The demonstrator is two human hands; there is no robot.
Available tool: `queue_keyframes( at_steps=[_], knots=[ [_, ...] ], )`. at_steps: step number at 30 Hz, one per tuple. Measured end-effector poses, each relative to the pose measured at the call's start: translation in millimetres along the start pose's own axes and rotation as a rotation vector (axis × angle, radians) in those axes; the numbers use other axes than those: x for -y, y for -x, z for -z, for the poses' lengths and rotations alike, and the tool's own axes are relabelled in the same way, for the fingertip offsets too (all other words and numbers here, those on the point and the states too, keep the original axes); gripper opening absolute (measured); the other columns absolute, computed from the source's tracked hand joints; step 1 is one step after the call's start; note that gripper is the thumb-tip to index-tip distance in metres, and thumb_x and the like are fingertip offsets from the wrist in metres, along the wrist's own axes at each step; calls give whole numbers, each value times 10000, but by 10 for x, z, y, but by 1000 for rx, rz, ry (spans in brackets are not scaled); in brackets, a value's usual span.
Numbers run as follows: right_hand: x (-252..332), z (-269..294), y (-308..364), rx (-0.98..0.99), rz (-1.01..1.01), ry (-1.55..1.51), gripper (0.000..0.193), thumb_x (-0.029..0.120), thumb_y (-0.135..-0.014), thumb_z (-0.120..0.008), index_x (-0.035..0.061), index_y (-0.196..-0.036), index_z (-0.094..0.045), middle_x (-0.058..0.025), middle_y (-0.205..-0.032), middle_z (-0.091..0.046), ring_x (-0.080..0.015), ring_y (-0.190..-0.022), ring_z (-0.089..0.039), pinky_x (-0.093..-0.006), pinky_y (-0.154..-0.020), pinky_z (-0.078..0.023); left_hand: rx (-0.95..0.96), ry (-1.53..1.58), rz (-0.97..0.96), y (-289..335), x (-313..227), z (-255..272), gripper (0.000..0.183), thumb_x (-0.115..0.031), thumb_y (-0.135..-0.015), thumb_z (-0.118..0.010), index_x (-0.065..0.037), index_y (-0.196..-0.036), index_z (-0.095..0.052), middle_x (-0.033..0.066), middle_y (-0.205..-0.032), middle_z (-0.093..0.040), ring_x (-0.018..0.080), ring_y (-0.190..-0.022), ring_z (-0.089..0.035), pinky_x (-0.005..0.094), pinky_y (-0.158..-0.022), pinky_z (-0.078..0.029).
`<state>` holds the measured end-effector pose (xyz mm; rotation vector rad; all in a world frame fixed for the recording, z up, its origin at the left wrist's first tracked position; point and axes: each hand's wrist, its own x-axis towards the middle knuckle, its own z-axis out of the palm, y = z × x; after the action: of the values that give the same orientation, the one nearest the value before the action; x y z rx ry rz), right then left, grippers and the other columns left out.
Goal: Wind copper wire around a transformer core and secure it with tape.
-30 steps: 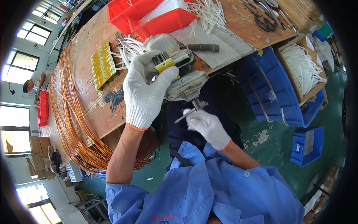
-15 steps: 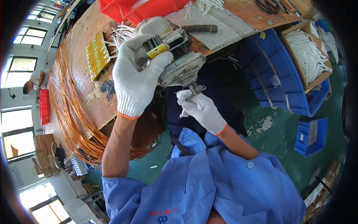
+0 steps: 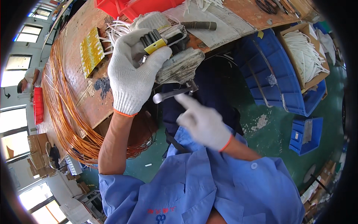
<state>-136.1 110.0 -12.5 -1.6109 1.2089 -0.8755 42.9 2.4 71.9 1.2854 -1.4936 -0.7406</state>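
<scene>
1. At the near edge of the wooden workbench [image 3: 80,99], the left hand [image 3: 130,74] in a white knit glove is clamped around a black part with a yellow clip [image 3: 154,39], pressing it onto the grey bench-mounted tool [image 3: 179,67].
2. Right hand [image 3: 203,121], gloved, blurred, fingers spread and gripping nothing, sits just below the tool's metal lever [image 3: 169,95]; touching or apart, cannot tell.
3. Step in hand looks like seating the part in the tool while the lever is worked.
4. Next move likely calls for a firm hold on the part and a clean grip on the lever.
5. Around: copper wire coil [image 3: 63,112] draped over the bench, yellow strips [image 3: 90,52], red bin [image 3: 141,7], blue bins [image 3: 278,71], white tubing [image 3: 305,56].
</scene>
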Motion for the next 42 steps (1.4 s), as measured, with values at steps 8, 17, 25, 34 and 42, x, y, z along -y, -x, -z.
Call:
queue_keyframes(
  at_steps=[8, 17, 25, 34, 42],
  knots=[
    [-308, 40, -86, 120, -223, -110, 635, 73, -1053, -598, 67, -1679, -492, -148, -907, -756, -188, -715, -728, -369, -703, -594, 31, -42, 43, -22, -75, -6, 533, -53, -964, -864, 65, -1415, -605, 159, -1240, -779, 174, -1106, -766, 325, -958, -645],
    [-346, 613, -488, -308, 19, 149, 594, 94, -1049, -642, 46, -1610, -450, -167, -924, -779, -274, -683, -731, -426, -625, -615, -18, -209, -178, 22, -5, 114, 494, -289, -900, -907, -52, -1273, -686, 186, -1044, -809, 348, -972, -822, 422, -861, -645],
    [-795, 150, -257, 34, -381, -180, 514, 67, -1066, -552, -61, -1556, -467, -106, -859, -683, -121, -522, -572, -304, -490, -555, -184, -133, -313, 150, 223, 548, 620, -307, -921, -910, -47, -1422, -652, 170, -1183, -801, 320, -1070, -805, 420, -921, -635],
    [-1083, 422, 298, 52, -518, -132, 402, 65, -1120, -517, -97, -1486, -558, -100, -809, -675, -116, -523, -570, -297, -492, -557, -827, -1256, 344, 484, 1852, 3271, 311, -332, -974, -795, -84, -1161, -786, 187, -1226, -739, 404, -1117, -719, 518, -935, -589],
    [-799, 63, 214, 244, -446, -73, 362, 62, -1120, -546, -88, -1447, -583, -118, -861, -706, -111, -571, -616, -278, -533, -577, -624, -1143, 850, 274, 2249, 4208, 314, -277, -937, -723, -12, -1042, -855, 276, -1109, -805, 449, -1007, -794, 542, -850, -639]
  ],
)
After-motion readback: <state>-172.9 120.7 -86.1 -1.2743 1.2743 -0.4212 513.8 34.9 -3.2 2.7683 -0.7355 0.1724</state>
